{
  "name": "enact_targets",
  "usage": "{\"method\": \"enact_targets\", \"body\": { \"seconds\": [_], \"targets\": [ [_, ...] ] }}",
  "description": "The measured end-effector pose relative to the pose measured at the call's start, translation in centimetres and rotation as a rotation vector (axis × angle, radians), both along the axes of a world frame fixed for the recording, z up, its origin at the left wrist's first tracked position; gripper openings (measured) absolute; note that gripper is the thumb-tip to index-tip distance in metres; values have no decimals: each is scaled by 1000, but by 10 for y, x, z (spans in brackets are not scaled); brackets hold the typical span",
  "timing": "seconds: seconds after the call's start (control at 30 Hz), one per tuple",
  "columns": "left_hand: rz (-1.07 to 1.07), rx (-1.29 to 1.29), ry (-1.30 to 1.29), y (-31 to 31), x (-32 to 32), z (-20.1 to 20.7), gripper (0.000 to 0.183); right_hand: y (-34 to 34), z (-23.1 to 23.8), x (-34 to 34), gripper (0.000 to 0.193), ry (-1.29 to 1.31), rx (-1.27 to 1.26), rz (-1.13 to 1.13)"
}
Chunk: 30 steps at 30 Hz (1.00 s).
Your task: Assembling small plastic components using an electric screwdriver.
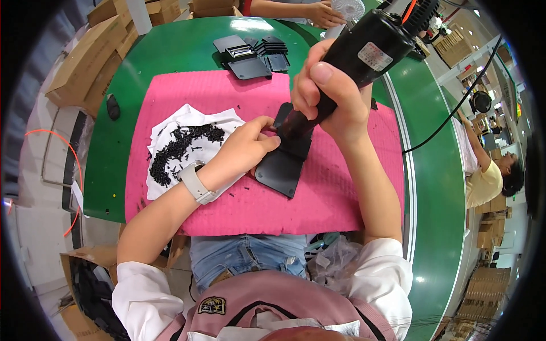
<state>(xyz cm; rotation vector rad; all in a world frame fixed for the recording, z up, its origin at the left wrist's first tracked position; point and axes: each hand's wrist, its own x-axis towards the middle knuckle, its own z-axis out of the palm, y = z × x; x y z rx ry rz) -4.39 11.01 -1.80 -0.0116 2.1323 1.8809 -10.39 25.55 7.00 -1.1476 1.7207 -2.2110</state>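
Note:
My right hand [335,96] is wrapped round a black electric screwdriver [364,54], tilted so its lower end meets a black plastic bracket [280,173]. The tool hides the exact contact point. At the bracket's left side, my left hand [250,145] pinches its edge and steadies it on the pink foam mat [210,91]. Left of that hand, a crumpled white cloth [185,116] bears a heap of small black screws [170,153]. Several more black plastic parts [250,68] are piled beyond the mat's far edge.
The green table [187,42] carries the mat. Cardboard boxes [85,62] stand at the left. A co-worker's hand [325,14] is near a small white fan [348,8] at the far side. A black cable [449,119] hangs at right; a person in yellow [483,184] is beyond.

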Motion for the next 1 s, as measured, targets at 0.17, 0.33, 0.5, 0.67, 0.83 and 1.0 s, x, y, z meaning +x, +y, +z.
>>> {"method": "enact_targets", "body": {
  "seconds": [0.17,0.33,0.5,0.67,0.83,1.0],
  "targets": [
    [4,-7,-10,2,1,2,35,-3,1,3,21,-11,12,-5],
    [28,38,-16,1,2,1,33,-2,0,2,21,-2,5,19],
    [24,47,-12,1,3,1,32,-1,-1,0,20,-4,4,55],
    [27,48,-26,3,3,5,31,0,-3,-4,19,-20,-8,80],
    [24,43,-26,3,3,5,29,0,-4,-5,20,2,-13,106],
    [43,33,-22,4,4,7,30,-1,-5,1,22,75,17,101]
  ]
}}
